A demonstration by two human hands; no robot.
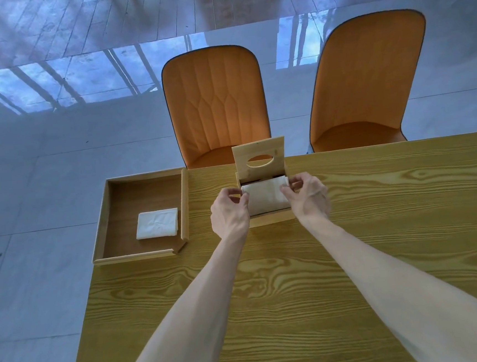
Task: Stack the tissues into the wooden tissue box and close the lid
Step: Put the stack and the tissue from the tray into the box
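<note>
Both hands, left hand (229,210) and right hand (309,193), pinch a tissue stack (266,195) into the open box (272,218); lid (259,157) raised, one stack (157,223) left in the tray (102,218)

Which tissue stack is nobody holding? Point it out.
The tissue stack in the tray, lying flat on the wooden tray at the table's left end. The other stack is gripped at the tissue box by the left hand and right hand.

I take this for a home dining area: two orange padded chairs (216,104) stand at the far side of my wood-grain counter (297,276), on glossy pale floor tiles (28,170).
</note>
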